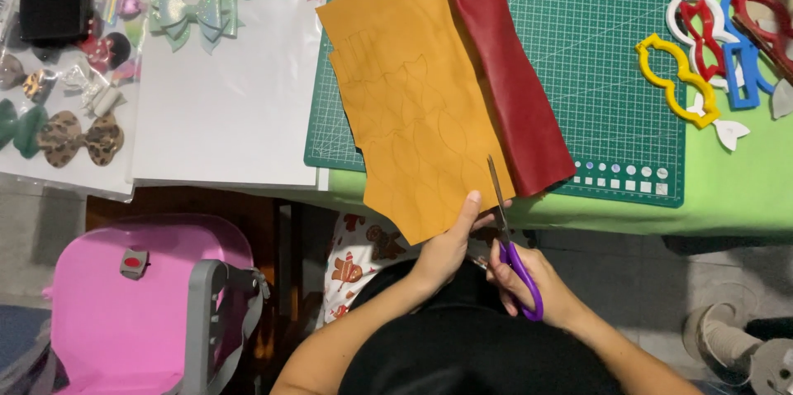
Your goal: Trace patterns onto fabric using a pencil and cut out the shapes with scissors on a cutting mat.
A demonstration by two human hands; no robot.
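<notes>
At the near edge of the green tabletop (pixel 743 188), the left hand (pixel 446 250) pinches the lower corner of a mustard-orange faux-leather sheet (pixel 405 89), thumb on top; the fingers beneath are hidden by the sheet. The right hand (pixel 537 279) is closed around the purple handles of a pair of scissors (pixel 505 234), whose blades point up into the sheet's lower right edge. How far the blades are parted is hard to make out. Faint traced outlines cover the orange side. The sheet's dark red face (pixel 504 73) shows where its right part is folded over, lying on a green cutting mat (pixel 611 56). Coloured bow-shaped templates (pixel 702 48) lie at the right, some cut off by the frame. Finished bows (pixel 74 139) rest on clear sleeves at the left, partly blurred. A pink chair (pixel 132 312) stands below.
</notes>
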